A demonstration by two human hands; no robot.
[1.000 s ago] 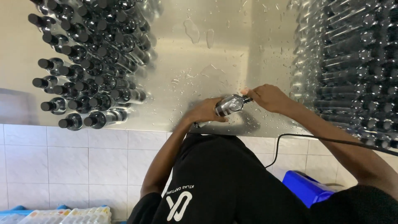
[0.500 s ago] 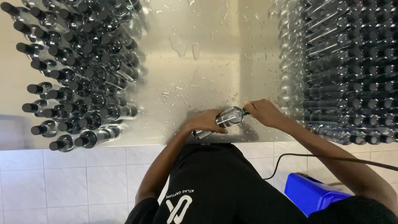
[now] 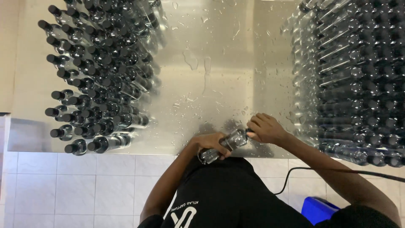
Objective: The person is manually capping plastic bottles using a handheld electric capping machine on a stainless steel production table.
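From the head view, your left hand [image 3: 211, 143] is wrapped around the body of a clear bottle [image 3: 222, 145], fingers curled closed on it, holding it tilted on its side just over the near edge of the wet steel table [image 3: 219, 63]. Your right hand [image 3: 263, 128] pinches the bottle's cap end, fingertips closed on it. The bottle sits at the table's near edge, between the two stacks. Left of the bottle stands a crowd of black-capped bottles [image 3: 97, 76]; right of it lies a larger stack of bottles [image 3: 354, 76]. A black cable [image 3: 337, 171] runs below your right forearm, and a blue bin [image 3: 318, 209] sits on the tiled floor [image 3: 63, 185], below the table's edge.
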